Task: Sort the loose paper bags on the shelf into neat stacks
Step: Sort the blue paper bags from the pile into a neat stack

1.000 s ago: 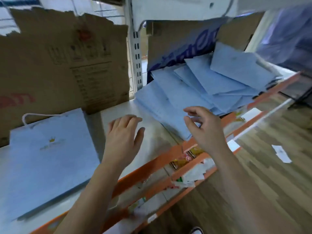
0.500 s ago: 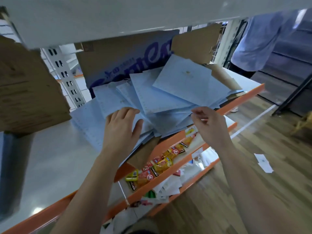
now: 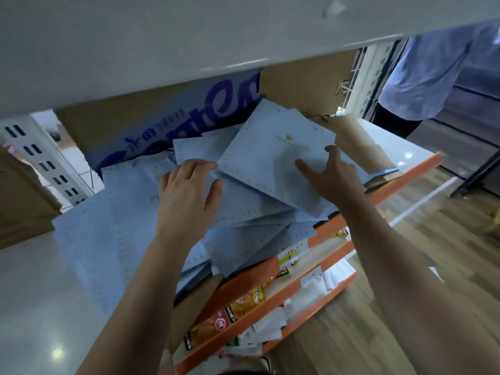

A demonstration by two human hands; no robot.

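Note:
A loose, fanned heap of pale blue paper bags lies flat across the grey shelf, some hanging over its orange front edge. The topmost bag, with a small gold crown mark, sits tilted at the back. My left hand rests palm down on the middle of the heap, fingers touching the top bag's left corner. My right hand lies on the top bag's right part, fingers spread, thumb toward the left. Neither hand visibly grips a bag.
A cardboard box with blue lettering stands behind the heap. A brown box is at the left. The upper shelf's underside hangs close overhead. Snack packets fill lower orange shelves. A person in a blue shirt stands at the right.
My view has moved right and closer under the upper shelf. Both hands have reached forward from the shelf's front edge onto the heap, the right hand opening flat on the top bag.

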